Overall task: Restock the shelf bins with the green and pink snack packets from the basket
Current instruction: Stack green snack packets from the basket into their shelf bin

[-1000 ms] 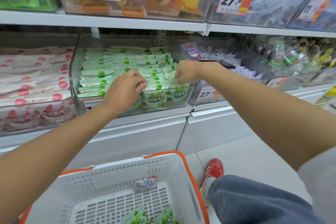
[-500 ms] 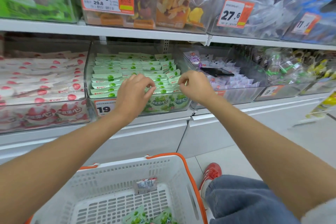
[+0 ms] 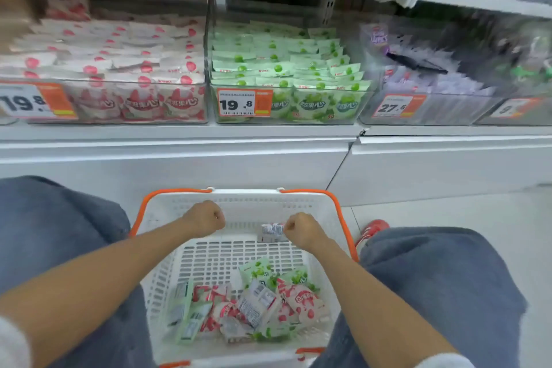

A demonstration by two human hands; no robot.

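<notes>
Left hand (image 3: pixel 206 218) and right hand (image 3: pixel 301 230) hover clenched and empty above the basket (image 3: pixel 245 203); the mixed green and pink packets (image 3: pixel 254 305) lie beneath and behind both, toward the body, roughly midway between them.

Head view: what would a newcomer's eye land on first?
The white basket with orange handles sits at bottom centre, with a jumbled heap of green and pink packets at its near end. The left hand and right hand hover over its far end, fingers curled. Above, the shelf bins are packed: pink packets on the left, green packets in the centre.
</notes>
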